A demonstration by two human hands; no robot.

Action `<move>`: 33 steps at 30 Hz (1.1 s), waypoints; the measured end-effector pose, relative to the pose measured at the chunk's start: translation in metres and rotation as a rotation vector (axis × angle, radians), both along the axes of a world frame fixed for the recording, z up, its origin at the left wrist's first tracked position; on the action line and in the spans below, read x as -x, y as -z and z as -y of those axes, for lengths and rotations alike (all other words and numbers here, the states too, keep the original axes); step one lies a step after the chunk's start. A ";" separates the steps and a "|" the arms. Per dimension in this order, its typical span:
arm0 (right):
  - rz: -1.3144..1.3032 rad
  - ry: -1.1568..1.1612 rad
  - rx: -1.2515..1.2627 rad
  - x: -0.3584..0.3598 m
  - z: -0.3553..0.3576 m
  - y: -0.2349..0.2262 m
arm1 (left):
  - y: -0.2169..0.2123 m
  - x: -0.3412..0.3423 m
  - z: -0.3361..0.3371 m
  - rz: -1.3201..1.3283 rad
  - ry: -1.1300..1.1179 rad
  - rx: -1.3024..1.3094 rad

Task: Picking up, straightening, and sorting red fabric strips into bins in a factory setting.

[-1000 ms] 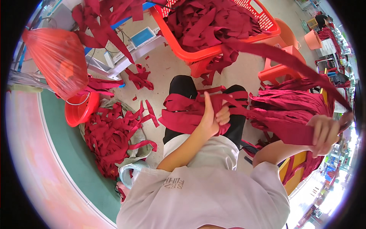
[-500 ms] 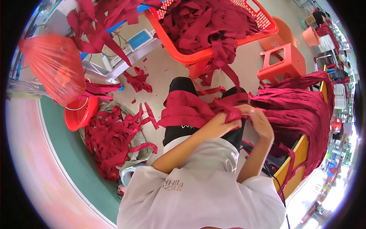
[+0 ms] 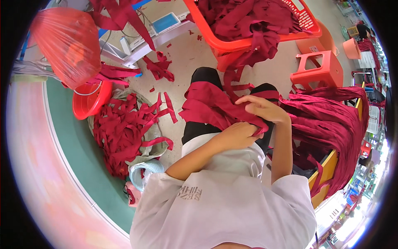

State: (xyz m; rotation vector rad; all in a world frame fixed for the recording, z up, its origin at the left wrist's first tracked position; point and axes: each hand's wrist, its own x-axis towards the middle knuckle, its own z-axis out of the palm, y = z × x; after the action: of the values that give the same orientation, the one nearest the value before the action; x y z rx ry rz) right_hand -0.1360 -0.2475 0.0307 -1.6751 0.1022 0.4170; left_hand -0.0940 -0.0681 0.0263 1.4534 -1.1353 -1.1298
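head view: left hand point(image 3: 238, 133) and right hand point(image 3: 265, 108), fingers closed, grip dark red fabric strips point(image 3: 211, 106) on the lap, below orange basket point(image 3: 232, 45).

Bare floor, red cloth strips all over it

The pale floor point(image 3: 188, 54) carries the load here: a heap of dark red cloth strips point(image 3: 122, 128) lies on a grey sack point(image 3: 151, 139) at the left, just beside a round red basin point(image 3: 89, 101) standing at the edge of the green floor band point(image 3: 76, 159). Loose red scraps point(image 3: 159, 70) lie scattered further up, near a white metal frame point(image 3: 137, 43). At the top an orange crate point(image 3: 265, 39) stands on the floor, piled with the same red strips, some spilling over its rim. To its right stands an orange plastic stool point(image 3: 317, 70), and beyond that a small orange bucket point(image 3: 352, 49).
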 end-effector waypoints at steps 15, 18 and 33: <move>0.354 0.492 -0.525 0.006 -0.051 -0.056 | 0.014 -0.046 -0.022 -0.958 -0.274 0.194; 0.176 0.502 -0.440 0.004 -0.069 -0.054 | -0.003 -0.054 -0.017 -0.989 -0.389 0.157; 0.054 0.490 -0.149 0.031 -0.071 -0.015 | 0.001 -0.053 -0.009 -1.206 -0.772 0.273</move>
State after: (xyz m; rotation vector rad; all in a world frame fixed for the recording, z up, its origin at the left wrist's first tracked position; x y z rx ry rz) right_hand -0.1673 -0.1760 0.0460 -1.4522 0.4213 0.0091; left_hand -0.0409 -0.0595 0.0248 0.6194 0.1381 -0.9443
